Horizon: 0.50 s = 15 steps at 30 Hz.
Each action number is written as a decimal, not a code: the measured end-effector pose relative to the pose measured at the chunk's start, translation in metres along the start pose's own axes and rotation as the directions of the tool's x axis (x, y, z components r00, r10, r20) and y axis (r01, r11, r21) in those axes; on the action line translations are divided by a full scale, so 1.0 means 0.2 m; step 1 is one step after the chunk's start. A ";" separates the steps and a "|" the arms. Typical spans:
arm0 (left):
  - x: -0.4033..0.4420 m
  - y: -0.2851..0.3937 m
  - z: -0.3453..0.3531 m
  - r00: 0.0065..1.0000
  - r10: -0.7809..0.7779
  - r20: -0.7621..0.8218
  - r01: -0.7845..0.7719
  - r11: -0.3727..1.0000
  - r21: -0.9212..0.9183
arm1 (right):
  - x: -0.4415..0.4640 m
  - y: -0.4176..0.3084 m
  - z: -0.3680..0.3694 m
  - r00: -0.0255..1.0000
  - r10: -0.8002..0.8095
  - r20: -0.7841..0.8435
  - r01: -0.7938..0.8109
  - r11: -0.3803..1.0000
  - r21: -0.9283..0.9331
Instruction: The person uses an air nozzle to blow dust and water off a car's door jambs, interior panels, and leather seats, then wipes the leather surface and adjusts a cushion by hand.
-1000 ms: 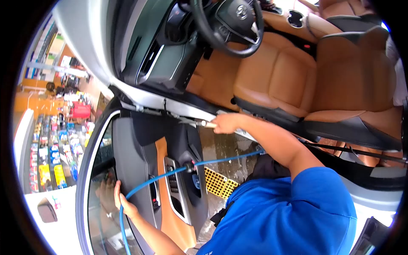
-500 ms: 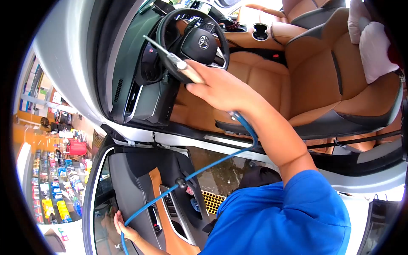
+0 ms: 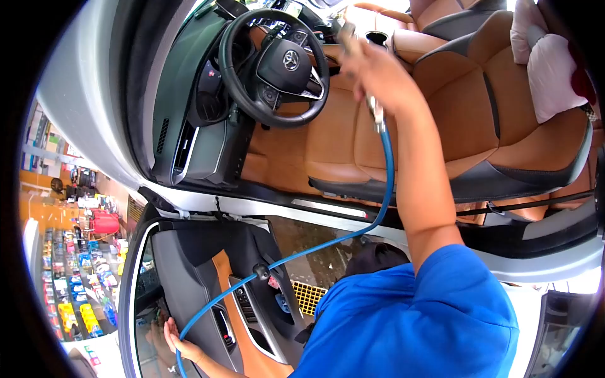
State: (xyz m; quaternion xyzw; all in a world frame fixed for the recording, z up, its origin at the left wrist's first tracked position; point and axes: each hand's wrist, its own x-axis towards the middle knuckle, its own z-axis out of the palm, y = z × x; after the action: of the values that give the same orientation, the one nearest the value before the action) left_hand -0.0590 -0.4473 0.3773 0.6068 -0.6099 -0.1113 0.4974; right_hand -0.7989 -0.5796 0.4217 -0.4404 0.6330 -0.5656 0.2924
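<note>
My right hand [image 3: 381, 72] reaches over the driver's seat [image 3: 372, 135], its fingers wrapped around an air blow gun [image 3: 351, 44] whose front end is smeared by motion. A metal fitting below the hand joins the gun to a blue air hose [image 3: 389, 170]. The hose bends at the door sill and runs down across the open door. At lower left, by the door window, my left hand [image 3: 183, 345] has the hose between its thumb and fingers. To the left of the gun is the steering wheel [image 3: 277, 69], which neither hand touches.
The open door panel [image 3: 189, 271] with its armrest lies below the sill. Pale cushions [image 3: 554, 75] rest against the seat back. A centre console with a cup holder [image 3: 378, 38] is beyond the seat. Shelves of goods [image 3: 79, 277] stand outside at left.
My right hand has swung the blow gun rightward and up, from the steering wheel to the console side of the seat. The hose has followed; my left hand stays by the door window.
</note>
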 end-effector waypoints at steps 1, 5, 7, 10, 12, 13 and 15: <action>0.00 0.00 0.00 1.000 -0.001 0.004 0.001 1.000 0.000 | 0.07 -0.05 -0.03 0.997 0.041 -0.062 -0.040 0.999 0.014; -0.01 0.03 0.02 1.000 0.005 0.002 -0.005 1.000 0.022 | 0.45 0.07 -0.04 0.966 -0.152 -0.208 0.053 0.907 -0.418; -0.01 0.04 0.03 1.000 0.005 -0.008 -0.005 1.000 0.029 | 0.43 0.00 -0.03 0.983 -0.045 -0.180 -0.006 0.963 -0.270; -0.01 0.00 0.01 1.000 0.030 0.005 -0.030 0.999 -0.029 | 0.35 0.06 -0.04 0.987 0.090 -0.131 -0.114 0.975 -0.192; -0.01 0.01 0.02 1.000 0.025 -0.009 -0.026 0.999 -0.026 | 0.25 0.09 -0.08 0.995 0.089 0.050 -0.080 0.985 -0.151; -0.01 0.01 0.02 1.000 0.026 -0.012 -0.026 0.999 -0.022 | 0.16 0.09 -0.09 0.985 0.084 0.148 -0.068 0.991 -0.111; -0.01 0.01 0.02 1.000 0.017 -0.025 -0.017 1.000 -0.017 | 0.04 0.11 -0.12 0.965 0.086 0.249 -0.086 0.996 -0.010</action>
State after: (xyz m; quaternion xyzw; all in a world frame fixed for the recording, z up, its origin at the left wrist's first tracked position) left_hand -0.0635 -0.4474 0.3754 0.5987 -0.6079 -0.1048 0.5109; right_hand -0.8290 -0.5771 0.4051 -0.4801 0.6095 -0.4927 0.3940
